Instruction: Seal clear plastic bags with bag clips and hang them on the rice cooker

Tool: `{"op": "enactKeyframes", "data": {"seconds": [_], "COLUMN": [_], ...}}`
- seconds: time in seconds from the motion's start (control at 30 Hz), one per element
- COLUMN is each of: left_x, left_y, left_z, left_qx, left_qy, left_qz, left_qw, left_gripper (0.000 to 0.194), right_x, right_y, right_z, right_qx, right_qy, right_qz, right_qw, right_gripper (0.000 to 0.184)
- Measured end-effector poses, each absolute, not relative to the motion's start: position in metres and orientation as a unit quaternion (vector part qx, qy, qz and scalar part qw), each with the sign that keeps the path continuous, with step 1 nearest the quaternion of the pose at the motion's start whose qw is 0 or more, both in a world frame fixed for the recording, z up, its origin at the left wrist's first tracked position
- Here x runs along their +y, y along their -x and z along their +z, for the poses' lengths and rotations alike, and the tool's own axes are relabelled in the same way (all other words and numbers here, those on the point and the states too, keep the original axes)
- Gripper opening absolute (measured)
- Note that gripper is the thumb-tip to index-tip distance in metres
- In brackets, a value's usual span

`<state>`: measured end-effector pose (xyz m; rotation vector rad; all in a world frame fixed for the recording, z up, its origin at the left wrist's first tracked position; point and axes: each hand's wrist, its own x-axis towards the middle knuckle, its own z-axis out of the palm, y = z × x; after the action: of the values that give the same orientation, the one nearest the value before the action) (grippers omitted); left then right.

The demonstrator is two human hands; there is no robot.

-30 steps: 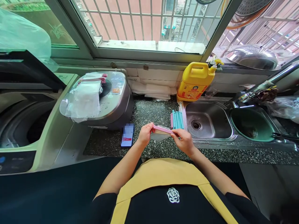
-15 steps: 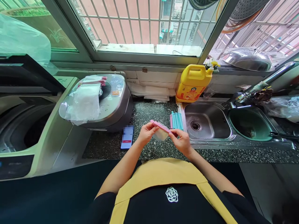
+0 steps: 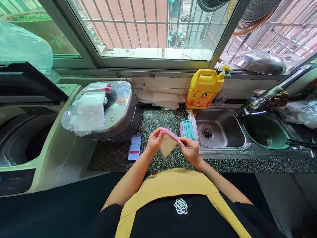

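A pink sealing clip (image 3: pixel 170 133) runs across the top of a small clear plastic bag (image 3: pixel 167 146) with pale yellowish contents. My left hand (image 3: pixel 154 142) pinches the clip's upper left end. At its lower right end, my right hand (image 3: pixel 190 150) grips the clip between thumb and fingers. The bag hangs below the clip, over the speckled counter (image 3: pixel 160 120). Just beyond my right hand, several turquoise clips (image 3: pixel 188 129) and a pink one (image 3: pixel 181 129) lie side by side next to the sink.
A phone (image 3: pixel 135 147) lies left of my hands. Behind it stands a rice cooker (image 3: pixel 126 122) with plastic bags (image 3: pixel 90 110) on its lid. A yellow jug (image 3: pixel 204 89) is by the sink (image 3: pixel 223 127); a green basin (image 3: pixel 279 140) sits farther right. An open washing machine (image 3: pixel 53 150) is at left.
The bag has swung toward me under the clip, so more of its pale face and its lower corner show. Both hands keep their hold, almost in place.
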<state>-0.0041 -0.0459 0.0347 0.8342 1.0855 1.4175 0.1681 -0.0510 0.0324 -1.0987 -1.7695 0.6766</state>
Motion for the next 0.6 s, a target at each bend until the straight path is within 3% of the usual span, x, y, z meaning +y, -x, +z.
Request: {"op": "enactKeyframes", "data": {"seconds": [0.37,0.6], "left_x": [-0.041,-0.043], "left_y": [-0.004,-0.007], "left_z": [0.039,0.039], "left_qx": [0.435,0.448], "left_qy": [-0.216,-0.230], "left_qz": [0.632,0.630], "left_qw": [0.604,0.591], "left_gripper": [0.044,0.038], "right_x": [-0.054,-0.046], "right_y": [-0.163,-0.162], "right_z": [0.023,0.037], "right_qx": [-0.660,-0.727], "right_qy": [0.453,0.430], "right_qz": [0.324,0.240], "right_qw": [0.505,0.478], "right_gripper": [0.015,0.019]}}
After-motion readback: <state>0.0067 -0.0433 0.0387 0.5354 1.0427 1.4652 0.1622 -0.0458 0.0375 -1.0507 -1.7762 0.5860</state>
